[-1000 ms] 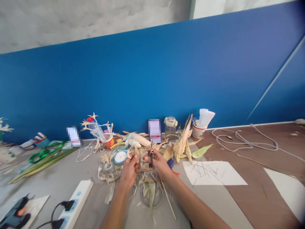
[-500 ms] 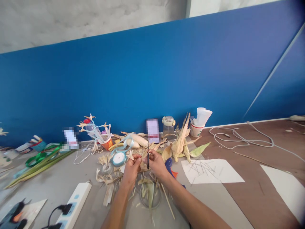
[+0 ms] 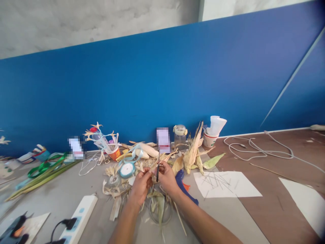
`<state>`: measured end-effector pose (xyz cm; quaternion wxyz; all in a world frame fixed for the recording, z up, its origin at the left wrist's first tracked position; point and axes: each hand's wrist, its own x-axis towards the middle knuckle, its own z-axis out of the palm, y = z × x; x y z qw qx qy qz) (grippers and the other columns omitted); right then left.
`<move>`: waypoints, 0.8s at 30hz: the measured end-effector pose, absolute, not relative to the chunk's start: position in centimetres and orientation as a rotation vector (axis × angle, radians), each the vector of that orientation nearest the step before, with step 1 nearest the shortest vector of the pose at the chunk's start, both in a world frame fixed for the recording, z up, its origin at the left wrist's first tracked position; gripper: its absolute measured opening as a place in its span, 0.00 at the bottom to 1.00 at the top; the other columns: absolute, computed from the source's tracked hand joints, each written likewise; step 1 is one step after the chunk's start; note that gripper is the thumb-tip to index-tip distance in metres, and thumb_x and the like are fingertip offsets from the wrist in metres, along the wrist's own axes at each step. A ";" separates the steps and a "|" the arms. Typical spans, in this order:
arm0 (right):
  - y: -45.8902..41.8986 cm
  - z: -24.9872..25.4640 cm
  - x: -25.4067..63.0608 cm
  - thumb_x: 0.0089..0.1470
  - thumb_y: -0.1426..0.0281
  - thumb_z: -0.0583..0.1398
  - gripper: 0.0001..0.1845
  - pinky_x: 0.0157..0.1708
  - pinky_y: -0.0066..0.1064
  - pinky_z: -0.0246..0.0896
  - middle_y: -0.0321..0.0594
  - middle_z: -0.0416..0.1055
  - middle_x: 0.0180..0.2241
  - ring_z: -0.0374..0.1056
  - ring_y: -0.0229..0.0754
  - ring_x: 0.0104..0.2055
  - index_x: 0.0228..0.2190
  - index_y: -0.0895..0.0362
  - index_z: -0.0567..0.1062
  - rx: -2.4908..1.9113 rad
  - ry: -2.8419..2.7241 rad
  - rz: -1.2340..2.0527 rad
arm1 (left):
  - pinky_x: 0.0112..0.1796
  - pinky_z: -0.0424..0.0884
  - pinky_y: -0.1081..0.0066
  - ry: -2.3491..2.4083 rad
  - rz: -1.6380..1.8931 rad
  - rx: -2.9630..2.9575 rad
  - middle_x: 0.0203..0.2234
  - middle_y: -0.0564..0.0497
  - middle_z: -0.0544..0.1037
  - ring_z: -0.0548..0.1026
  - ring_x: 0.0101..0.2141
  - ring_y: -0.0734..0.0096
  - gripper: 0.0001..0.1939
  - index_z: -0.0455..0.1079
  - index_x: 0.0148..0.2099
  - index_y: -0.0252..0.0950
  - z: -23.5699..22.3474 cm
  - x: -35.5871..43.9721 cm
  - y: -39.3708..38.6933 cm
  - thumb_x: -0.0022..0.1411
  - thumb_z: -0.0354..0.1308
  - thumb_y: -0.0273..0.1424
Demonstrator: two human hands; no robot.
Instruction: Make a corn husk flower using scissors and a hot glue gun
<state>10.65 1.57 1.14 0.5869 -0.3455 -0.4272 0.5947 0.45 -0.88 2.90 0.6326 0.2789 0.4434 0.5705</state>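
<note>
My left hand (image 3: 140, 186) is closed, thumb and fingers pinched on a small pale piece of dried corn husk (image 3: 153, 166) that they partly hide. Close beside it, my right hand (image 3: 166, 176) is closed on black-handled scissors (image 3: 157, 173), seen edge-on with the thin blade pointing away from me. The two hands nearly meet above a litter of husk scraps (image 3: 119, 191). Below them a greenish husk leaf (image 3: 159, 203) lies across a round wire coil (image 3: 169, 213). A blue glue gun (image 3: 181, 181) rests just right of my right hand.
A light-blue ribbon spool (image 3: 127, 168) sits left of the hands. Behind stand a lidded jar (image 3: 180, 135), a phone (image 3: 163, 139) and a husk bundle (image 3: 193, 152). Thin sticks lie on white paper (image 3: 243, 189) at right. A power strip (image 3: 82, 213) lies front left.
My left hand has turned slightly, its fingers curling more under the husk, and come a little nearer the scissors. My right hand has shifted barely. The view has moved a little.
</note>
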 end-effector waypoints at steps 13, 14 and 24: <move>1.4 0.4 10.6 0.38 0.70 0.61 0.14 0.25 0.26 0.56 0.30 0.65 0.21 0.63 0.36 0.24 0.31 0.56 0.65 -0.802 -1.043 1.405 | 0.15 0.50 0.80 1.084 1.538 0.630 0.16 0.60 0.66 0.52 0.12 0.87 0.16 0.61 0.29 0.36 2.8 -0.3 -0.3 0.42 0.65 0.32; 1.3 0.6 10.8 0.37 0.69 0.62 0.14 0.24 0.25 0.55 0.29 0.64 0.20 0.62 0.35 0.23 0.30 0.56 0.66 -0.813 -1.042 1.416 | 0.15 0.50 0.80 1.063 1.564 0.604 0.15 0.60 0.66 0.52 0.12 0.87 0.15 0.60 0.29 0.36 2.9 -0.7 -0.2 0.43 0.65 0.31; 0.5 2.0 11.9 0.41 0.65 0.60 0.11 0.23 0.25 0.52 0.31 0.62 0.20 0.58 0.34 0.22 0.29 0.57 0.68 -0.900 -1.348 1.509 | 0.15 0.53 0.82 0.909 1.584 0.437 0.16 0.61 0.65 0.53 0.12 0.88 0.13 0.61 0.30 0.35 2.9 -2.5 0.4 0.44 0.63 0.25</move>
